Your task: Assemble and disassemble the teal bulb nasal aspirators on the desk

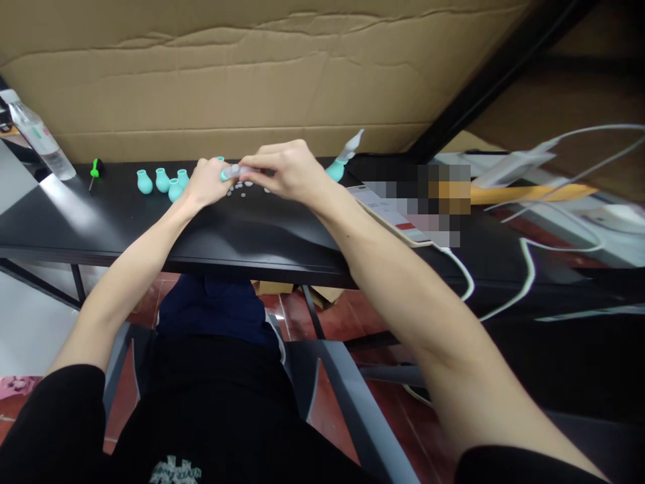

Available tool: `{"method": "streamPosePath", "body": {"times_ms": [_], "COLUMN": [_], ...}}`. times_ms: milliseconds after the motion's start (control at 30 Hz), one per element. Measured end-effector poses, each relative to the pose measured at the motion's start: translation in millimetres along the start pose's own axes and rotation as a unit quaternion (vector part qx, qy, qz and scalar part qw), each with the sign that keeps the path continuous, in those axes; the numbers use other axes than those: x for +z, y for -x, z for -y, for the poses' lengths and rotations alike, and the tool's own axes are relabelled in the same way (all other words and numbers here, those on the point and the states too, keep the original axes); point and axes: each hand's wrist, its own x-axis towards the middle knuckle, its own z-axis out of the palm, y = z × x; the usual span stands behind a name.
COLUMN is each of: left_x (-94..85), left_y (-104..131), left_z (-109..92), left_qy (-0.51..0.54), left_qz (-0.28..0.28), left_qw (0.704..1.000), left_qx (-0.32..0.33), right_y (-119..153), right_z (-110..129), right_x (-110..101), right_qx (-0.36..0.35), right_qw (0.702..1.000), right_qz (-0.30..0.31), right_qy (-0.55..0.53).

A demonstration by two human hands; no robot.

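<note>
Near the back of the black table, my left hand [205, 183] is closed round a small teal bulb [224, 175]. A clear, whitish tip piece [232, 171] sits at the bulb's mouth, and the fingers of my right hand [282, 168] pinch its other end. Small pale discs [243, 195] lie on the table under my hands. Several teal bulbs [145, 182] stand to the left of my left hand. Beyond my right wrist is another teal bulb [335, 170] with a translucent pointed nozzle [353, 144] on it, tilted to the right.
A water bottle [43, 141] and a green-handled tool [95, 169] are at the left of the black table [242, 238]. To the right lie a tablet [398, 218], a white cable [466, 272] and a yellow strip [534, 195]. Cardboard [226, 81] rises behind the table.
</note>
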Motion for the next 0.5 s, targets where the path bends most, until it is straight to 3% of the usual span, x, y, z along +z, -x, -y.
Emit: {"method": "streamPosePath", "body": {"times_ms": [267, 500], "left_x": [-12.0, -18.1], "left_y": [7, 18], "left_z": [-14, -21], "left_qy": [-0.052, -0.131], "left_qz": [0.052, 0.035], "left_qw": [0.997, 0.991], "left_qx": [-0.030, -0.010], "right_y": [1, 1], "right_z": [-3, -1], "right_x": [1, 4], "right_qx": [-0.036, 0.023], "right_qw": [0.999, 0.997], "right_qz": [0.023, 0.049], "right_qy": [-0.003, -0.049]}}
